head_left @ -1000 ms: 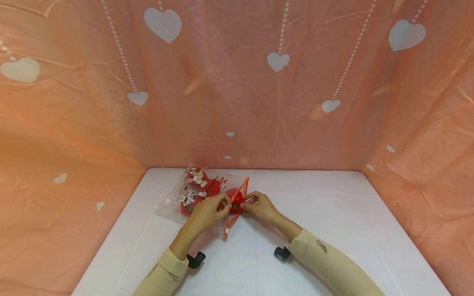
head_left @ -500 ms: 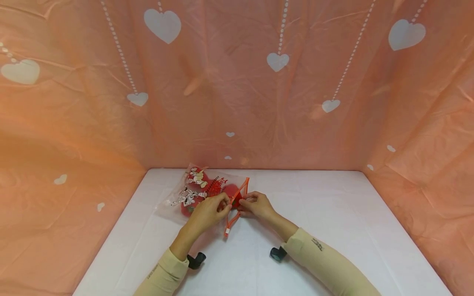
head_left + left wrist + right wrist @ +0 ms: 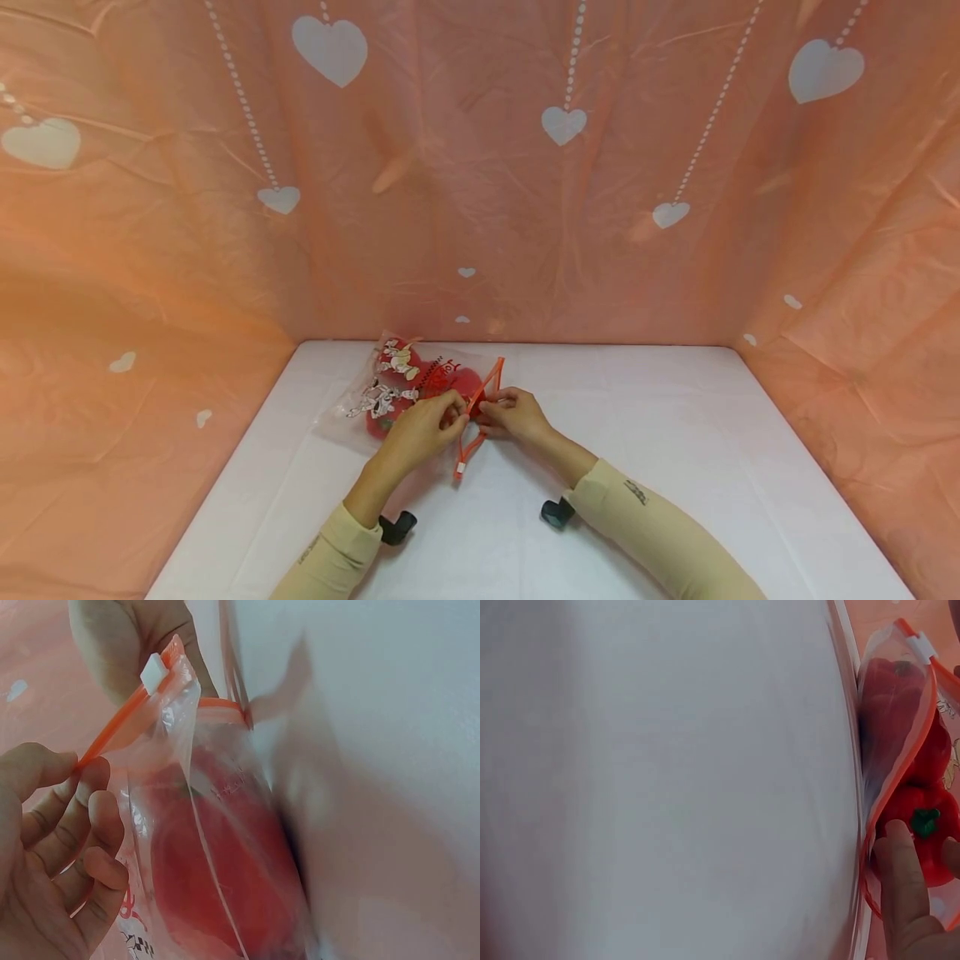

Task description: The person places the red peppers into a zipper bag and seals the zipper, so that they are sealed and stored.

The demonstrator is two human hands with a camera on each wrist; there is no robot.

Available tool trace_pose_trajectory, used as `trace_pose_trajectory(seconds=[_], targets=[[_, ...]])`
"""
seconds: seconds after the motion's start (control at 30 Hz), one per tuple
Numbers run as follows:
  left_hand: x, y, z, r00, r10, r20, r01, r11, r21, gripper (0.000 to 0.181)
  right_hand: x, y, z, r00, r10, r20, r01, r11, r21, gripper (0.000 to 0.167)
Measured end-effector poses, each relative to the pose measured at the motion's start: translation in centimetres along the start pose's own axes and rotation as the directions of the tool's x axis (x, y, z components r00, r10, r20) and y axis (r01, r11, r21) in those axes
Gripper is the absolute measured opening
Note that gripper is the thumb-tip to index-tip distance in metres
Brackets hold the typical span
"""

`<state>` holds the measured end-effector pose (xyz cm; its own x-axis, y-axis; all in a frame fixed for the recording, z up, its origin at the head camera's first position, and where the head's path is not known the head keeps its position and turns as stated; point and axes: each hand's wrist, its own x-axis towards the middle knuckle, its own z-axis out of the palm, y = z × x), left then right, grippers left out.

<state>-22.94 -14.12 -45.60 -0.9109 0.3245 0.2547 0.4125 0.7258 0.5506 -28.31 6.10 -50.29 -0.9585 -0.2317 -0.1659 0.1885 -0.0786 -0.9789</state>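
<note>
A clear zip bag with an orange closure and printed cartoon figures lies on the table, its mouth toward the right. Several red bell peppers show through its plastic. My left hand pinches the orange rim between thumb and index finger, holding the mouth apart. At the mouth sits a red bell pepper, green stem outward. My right hand touches it near the stem, one straight finger on its face and another fingertip at the other side. A white slider is at one end of the closure.
The table has a white cover. Pink-orange sheets with white hearts hang at the back and sides. A dark wrist camera sits under the left sleeve and another wrist camera under the right.
My right hand has moved a little left, and the red bell pepper at the mouth has gone deeper into the bag. My left hand keeps its pinch in the same place.
</note>
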Motion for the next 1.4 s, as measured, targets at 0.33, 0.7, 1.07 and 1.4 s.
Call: trace_pose_trajectory(seconds=[0.33, 0.7, 1.07, 1.4], targets=[[0.0, 0.0, 0.0, 1.0, 0.002, -0.004, -0.002, 1.0, 0.012, 0.009, 0.5, -0.1, 0.2, 1.0, 0.028, -0.009, -0.027, 0.998, 0.052, 0.021], [0.0, 0.0, 0.1, 1.0, 0.02, -0.01, -0.02, 1.0, 0.023, 0.009, 0.8, 0.0, 0.5, 0.999, 0.052, -0.014, -0.05, 0.994, 0.098, 0.021], [-0.1, -0.2, 0.3, 0.998, 0.056, 0.007, -0.056, 0.997, 0.049, 0.009, 1.2, 0.1, 1.4, 0.998, 0.056, -0.005, -0.055, 0.996, 0.075, 0.021], [0.0, -0.4, 0.8, 0.999, 0.02, 0.032, -0.021, 0.999, 0.044, 0.008, 1.0, 0.4, 1.0, 0.998, 0.054, 0.026, -0.056, 0.996, 0.072, 0.021]])
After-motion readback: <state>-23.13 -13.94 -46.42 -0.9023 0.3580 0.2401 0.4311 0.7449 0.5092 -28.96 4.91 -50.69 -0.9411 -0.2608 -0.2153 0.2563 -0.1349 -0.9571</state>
